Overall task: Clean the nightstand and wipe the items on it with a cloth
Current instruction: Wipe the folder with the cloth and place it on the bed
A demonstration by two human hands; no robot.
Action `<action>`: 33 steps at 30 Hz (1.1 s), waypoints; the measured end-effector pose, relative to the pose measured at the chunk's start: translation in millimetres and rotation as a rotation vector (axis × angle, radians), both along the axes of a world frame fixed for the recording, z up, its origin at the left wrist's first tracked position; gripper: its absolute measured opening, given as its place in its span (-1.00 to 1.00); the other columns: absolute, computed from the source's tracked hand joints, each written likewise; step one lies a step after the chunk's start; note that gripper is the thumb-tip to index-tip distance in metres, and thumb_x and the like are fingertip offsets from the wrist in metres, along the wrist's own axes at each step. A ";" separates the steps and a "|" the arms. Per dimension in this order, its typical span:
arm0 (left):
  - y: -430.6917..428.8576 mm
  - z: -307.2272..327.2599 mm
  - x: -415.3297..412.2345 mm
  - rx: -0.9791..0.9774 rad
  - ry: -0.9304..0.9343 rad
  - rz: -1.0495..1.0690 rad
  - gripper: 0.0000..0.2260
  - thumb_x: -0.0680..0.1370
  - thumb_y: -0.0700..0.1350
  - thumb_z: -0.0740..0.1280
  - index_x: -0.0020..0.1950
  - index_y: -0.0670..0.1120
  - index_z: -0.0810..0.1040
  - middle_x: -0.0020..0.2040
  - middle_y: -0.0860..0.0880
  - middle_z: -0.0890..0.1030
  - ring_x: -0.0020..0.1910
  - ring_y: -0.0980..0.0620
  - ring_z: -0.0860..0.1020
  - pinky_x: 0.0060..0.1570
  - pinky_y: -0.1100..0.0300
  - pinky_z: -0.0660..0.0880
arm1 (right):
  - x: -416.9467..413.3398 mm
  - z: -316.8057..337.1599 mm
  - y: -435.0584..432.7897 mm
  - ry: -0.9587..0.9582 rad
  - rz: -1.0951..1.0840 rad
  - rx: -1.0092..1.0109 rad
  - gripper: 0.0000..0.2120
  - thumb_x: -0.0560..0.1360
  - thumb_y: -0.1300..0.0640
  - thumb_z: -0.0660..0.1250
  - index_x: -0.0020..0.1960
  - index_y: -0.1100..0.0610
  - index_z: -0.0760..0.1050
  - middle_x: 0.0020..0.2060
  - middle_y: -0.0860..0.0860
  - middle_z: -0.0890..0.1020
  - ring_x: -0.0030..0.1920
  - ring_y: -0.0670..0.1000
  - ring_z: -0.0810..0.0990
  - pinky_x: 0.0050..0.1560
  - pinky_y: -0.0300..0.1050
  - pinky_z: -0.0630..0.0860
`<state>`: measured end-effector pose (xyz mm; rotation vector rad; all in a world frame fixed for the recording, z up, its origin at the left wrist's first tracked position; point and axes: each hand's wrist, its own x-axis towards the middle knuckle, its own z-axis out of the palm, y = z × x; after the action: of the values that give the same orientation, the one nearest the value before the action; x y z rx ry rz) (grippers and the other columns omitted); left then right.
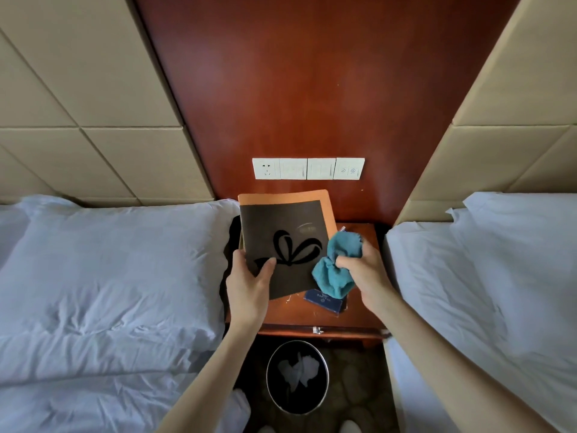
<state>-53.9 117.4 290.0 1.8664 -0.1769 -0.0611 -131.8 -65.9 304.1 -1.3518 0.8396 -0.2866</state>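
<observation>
My left hand (249, 284) grips the lower left corner of a dark brown folder (281, 223) with an orange border and a black bow design, holding it tilted above the wooden nightstand (296, 314). My right hand (365, 270) clutches a bunched teal cloth (335, 265) at the folder's right edge. A small dark blue booklet (324, 300) lies on the nightstand under the cloth.
White beds flank the nightstand on the left (103, 276) and right (487, 270). A white switch and socket panel (308, 168) sits on the red wood wall behind. A round black bin (297, 376) with crumpled tissue stands on the floor below the nightstand's drawer.
</observation>
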 end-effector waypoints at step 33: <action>31.1 26.2 15.6 -0.598 0.687 -0.237 -0.72 0.21 -0.06 0.35 -0.14 -0.06 0.71 -0.15 -0.15 0.70 -0.24 -0.13 0.68 -0.31 0.01 0.59 | -6.6 17.0 14.7 -0.078 0.156 -0.094 -0.76 0.37 0.35 0.30 -0.06 0.05 0.51 -0.18 0.00 0.63 -0.12 0.00 0.63 -0.21 -0.16 0.53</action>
<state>-38.2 148.4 316.2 1.1392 0.0622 -0.7233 -138.4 -51.2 321.0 -1.4760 0.6584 -0.2572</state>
